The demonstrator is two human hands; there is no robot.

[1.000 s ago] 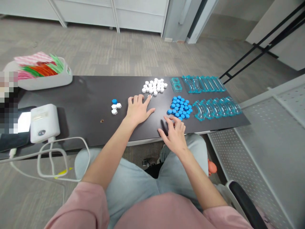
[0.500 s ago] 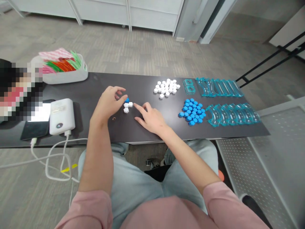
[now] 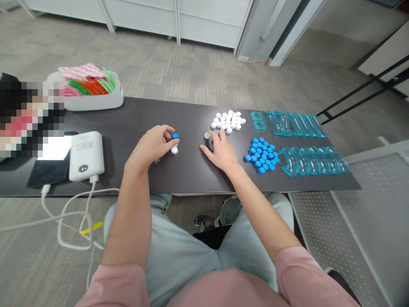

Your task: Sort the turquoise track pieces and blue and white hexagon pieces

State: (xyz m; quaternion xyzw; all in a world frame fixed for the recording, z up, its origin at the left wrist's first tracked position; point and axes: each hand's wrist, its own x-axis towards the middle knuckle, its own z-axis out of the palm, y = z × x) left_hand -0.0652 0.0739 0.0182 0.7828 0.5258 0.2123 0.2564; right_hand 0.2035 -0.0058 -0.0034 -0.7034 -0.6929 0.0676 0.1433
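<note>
My left hand (image 3: 155,144) is at the left middle of the dark table, its fingers curled and its thumb closing on a small blue hexagonal piece (image 3: 175,136). Just below the thumb tip lies a white hexagonal piece (image 3: 174,150); the thumb may hide another. My right hand (image 3: 223,152) lies to the right with fingers apart, the index fingertip touching a single white hexagonal piece (image 3: 207,135). Beyond that hand is a pile of white hexagonal pieces (image 3: 228,121). A heap of blue hexagonal pieces (image 3: 262,154) sits to its right.
Clear teal-edged plastic parts lie in an upper row (image 3: 297,123), a lower row (image 3: 315,161) and a small stack (image 3: 257,122). At left are a white power bank (image 3: 86,155), a phone (image 3: 47,170), cables and a white basket (image 3: 96,102) of coloured strips. Another person is partly visible there.
My right hand has moved right, away from the small cluster, and a white piece now lies at its fingertip. My left thumb and fingers have come around the blue piece.
</note>
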